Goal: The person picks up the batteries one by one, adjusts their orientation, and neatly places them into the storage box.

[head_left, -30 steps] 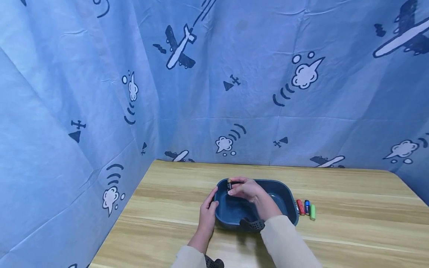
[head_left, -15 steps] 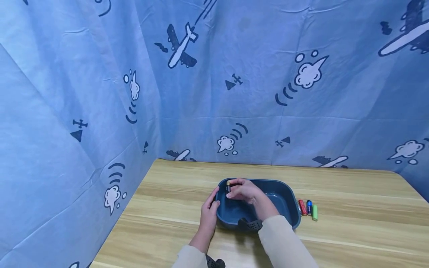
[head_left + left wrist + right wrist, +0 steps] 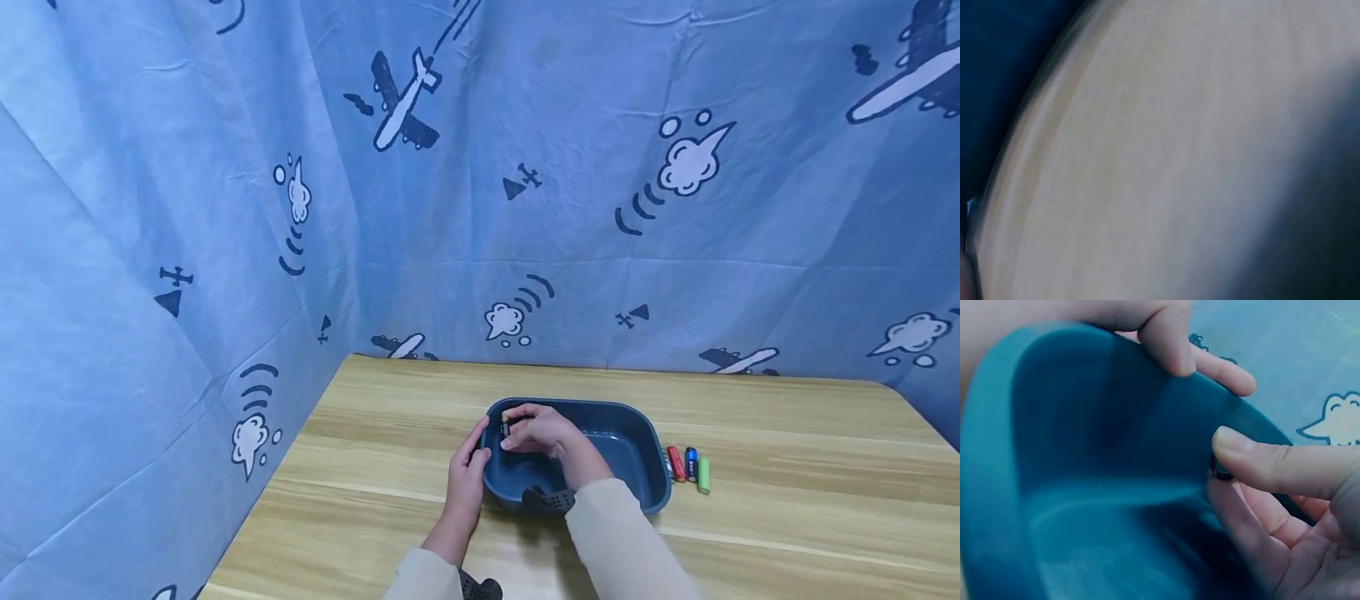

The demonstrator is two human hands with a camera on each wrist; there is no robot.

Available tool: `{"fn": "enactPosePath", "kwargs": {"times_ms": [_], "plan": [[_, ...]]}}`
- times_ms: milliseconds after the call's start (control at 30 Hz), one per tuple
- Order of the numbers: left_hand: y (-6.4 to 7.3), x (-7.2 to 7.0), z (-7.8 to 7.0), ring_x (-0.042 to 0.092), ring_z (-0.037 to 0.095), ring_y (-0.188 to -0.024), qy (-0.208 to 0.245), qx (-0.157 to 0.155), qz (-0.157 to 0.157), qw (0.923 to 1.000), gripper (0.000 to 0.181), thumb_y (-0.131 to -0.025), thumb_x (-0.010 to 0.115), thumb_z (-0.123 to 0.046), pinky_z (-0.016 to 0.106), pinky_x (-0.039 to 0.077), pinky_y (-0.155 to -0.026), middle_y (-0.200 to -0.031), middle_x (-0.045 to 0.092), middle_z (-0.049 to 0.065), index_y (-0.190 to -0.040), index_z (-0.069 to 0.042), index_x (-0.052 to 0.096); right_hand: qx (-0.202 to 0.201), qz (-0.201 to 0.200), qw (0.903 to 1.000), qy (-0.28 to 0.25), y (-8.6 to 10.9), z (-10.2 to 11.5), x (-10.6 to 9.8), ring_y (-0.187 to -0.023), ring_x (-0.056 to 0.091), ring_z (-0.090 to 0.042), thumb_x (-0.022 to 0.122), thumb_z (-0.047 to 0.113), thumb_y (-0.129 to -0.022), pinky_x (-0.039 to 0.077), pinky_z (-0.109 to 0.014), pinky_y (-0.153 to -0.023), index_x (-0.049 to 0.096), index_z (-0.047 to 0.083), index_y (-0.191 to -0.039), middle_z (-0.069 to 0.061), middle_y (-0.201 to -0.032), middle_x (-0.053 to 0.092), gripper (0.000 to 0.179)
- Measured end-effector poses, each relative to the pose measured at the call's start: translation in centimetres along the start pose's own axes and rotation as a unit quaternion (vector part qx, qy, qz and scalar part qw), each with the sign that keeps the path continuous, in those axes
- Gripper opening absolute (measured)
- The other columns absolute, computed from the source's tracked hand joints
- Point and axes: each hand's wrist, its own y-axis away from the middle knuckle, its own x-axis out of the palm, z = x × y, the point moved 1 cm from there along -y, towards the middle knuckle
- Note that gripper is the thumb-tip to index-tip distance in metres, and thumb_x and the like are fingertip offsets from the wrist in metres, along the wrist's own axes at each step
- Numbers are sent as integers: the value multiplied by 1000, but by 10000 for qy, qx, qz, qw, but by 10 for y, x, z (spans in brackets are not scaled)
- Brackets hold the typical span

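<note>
A dark blue plastic bin with rounded corners stands on the wooden table. My right hand reaches over it and pinches a black battery with a gold end between thumb and fingers, near the bin's left wall. In the right wrist view only the dark end of the battery shows between the fingertips. My left hand rests against the bin's left side, its fingers extended along the outside and the thumb at the rim. The left wrist view mostly shows blurred tabletop.
To the right of the bin lie a red battery, a blue battery and a green battery, side by side. Something silvery beside the red one is partly hidden by the bin. A blue printed curtain hangs behind and to the left.
My right hand has moved slightly left and lower into the bin with the black battery. My left hand keeps its place at the bin's side.
</note>
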Motion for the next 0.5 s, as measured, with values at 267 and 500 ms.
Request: {"fn": "enactPosePath", "kwargs": {"times_ms": [267,500], "plan": [[-4,0,10,35,24,-132,-5,135,-2,9999,42,-93,42,-8,44,29,-106,-139,46,4,-133,-16,52,17,-87,9977,666,-1,-7,2,-57,61,-19,75,-14,-63,56,-35,-61,59,0,-107,-8,-73,60,49],[-5,-1,10,35,23,-132,12,50,16,10000,42,-93,42,-9,42,30,-106,-139,45,2,-133,-18,52,-110,20,9930,1176,2,-6,3,-59,63,-20,75,-9,-66,56,-34,-58,57,0,-109,-10,-71,65,47]]}}
